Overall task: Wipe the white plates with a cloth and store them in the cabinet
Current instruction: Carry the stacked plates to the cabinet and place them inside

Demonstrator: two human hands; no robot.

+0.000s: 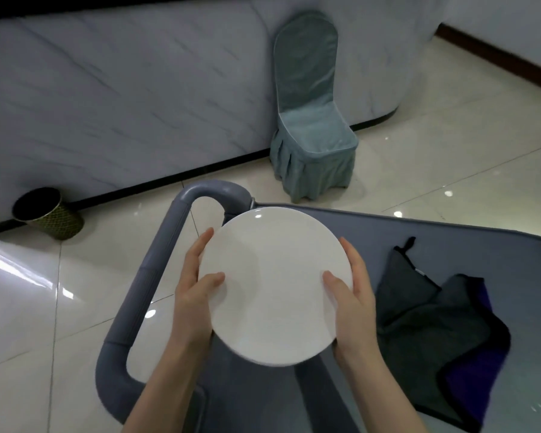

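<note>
At frame centre, above cart [450, 232], gripping plate [275, 282] at opposite rims: left hand [194, 295] and right hand [353, 301], thumbs on top. At lower right, cloth [434, 332] lying loose, nearer right hand. No cabinet visible.

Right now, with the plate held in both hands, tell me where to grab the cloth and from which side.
Pinch the cloth at its raised middle fold, from above, with the right hand. It lies crumpled on the cart, edges flat to the top, so a fold likely gives the best purchase, and it sits right of the plate.
</note>
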